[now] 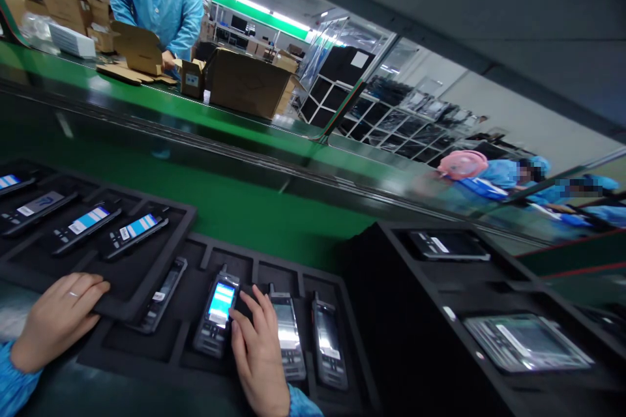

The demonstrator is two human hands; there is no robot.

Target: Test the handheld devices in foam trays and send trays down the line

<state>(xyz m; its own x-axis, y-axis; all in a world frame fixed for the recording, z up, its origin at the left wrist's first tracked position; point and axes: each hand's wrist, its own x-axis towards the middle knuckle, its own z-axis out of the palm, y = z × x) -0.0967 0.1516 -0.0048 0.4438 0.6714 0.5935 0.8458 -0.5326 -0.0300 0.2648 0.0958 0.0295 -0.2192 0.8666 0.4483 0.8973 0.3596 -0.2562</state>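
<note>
My left hand [61, 313] has its fingers over the near rim of a black foam tray [134, 277], with the thumb lower, against the edge. Several handheld radios with screens lie in that tray, some lit. Its right side overlaps a second foam tray [137, 345]. My right hand [261, 352] is spread over this second tray, a fingertip at the lit screen of a handheld radio [218, 316] with a stubby antenna. Partly behind that hand lies another radio [293, 339]; a further radio [328, 342] sits to its right. A dark-screened radio [163, 296] lies near the overlap.
At right rises a tall stack of black foam trays [391, 313], with devices [531, 342] in the top one. Beyond runs a green conveyor belt [274, 215]. Across it, a person in blue [156, 6] handles cardboard boxes [249, 81]. More people [513, 172] work at far right.
</note>
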